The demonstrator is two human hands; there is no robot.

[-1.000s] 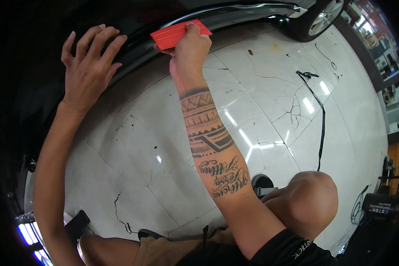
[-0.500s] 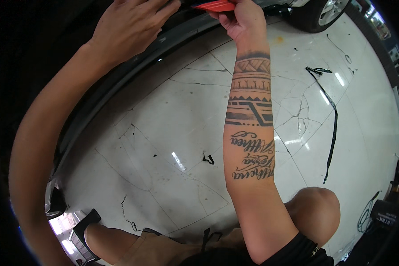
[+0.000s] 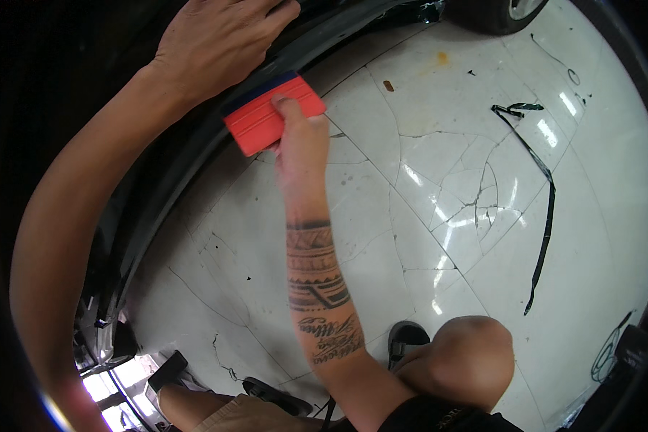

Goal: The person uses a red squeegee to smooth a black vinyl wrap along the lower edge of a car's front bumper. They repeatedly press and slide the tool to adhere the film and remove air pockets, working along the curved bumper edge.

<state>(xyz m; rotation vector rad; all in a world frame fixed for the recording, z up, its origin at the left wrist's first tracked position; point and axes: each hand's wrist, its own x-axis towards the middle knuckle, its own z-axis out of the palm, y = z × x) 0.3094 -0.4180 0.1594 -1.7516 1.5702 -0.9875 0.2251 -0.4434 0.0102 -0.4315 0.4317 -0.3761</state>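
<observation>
A red squeegee [image 3: 255, 126] with a dark blue edge strip is gripped in my right hand [image 3: 300, 137], the thumb lying across its flat face. The strip is turned toward the lower edge of a dark, glossy car body [image 3: 173, 155]; I cannot tell whether it touches. Up and to the left, my left hand [image 3: 216, 50] is against the dark panel, its back toward me. Its fingers reach out along the car, partly cut off by the top of the picture, and no held thing shows there.
A car wheel [image 3: 507, 18] stands at the top right. On the cracked pale tile floor [image 3: 381, 216] lie a long black strip [image 3: 547, 216], a small brown piece [image 3: 388, 86] and dark scraps. A coiled cable [image 3: 605, 356] is at the right; my knee [image 3: 468, 360] is below.
My right hand has come down and left with the squeegee, turning its flat face into view. My left hand stays at nearly the same place. The view has shifted slightly.
</observation>
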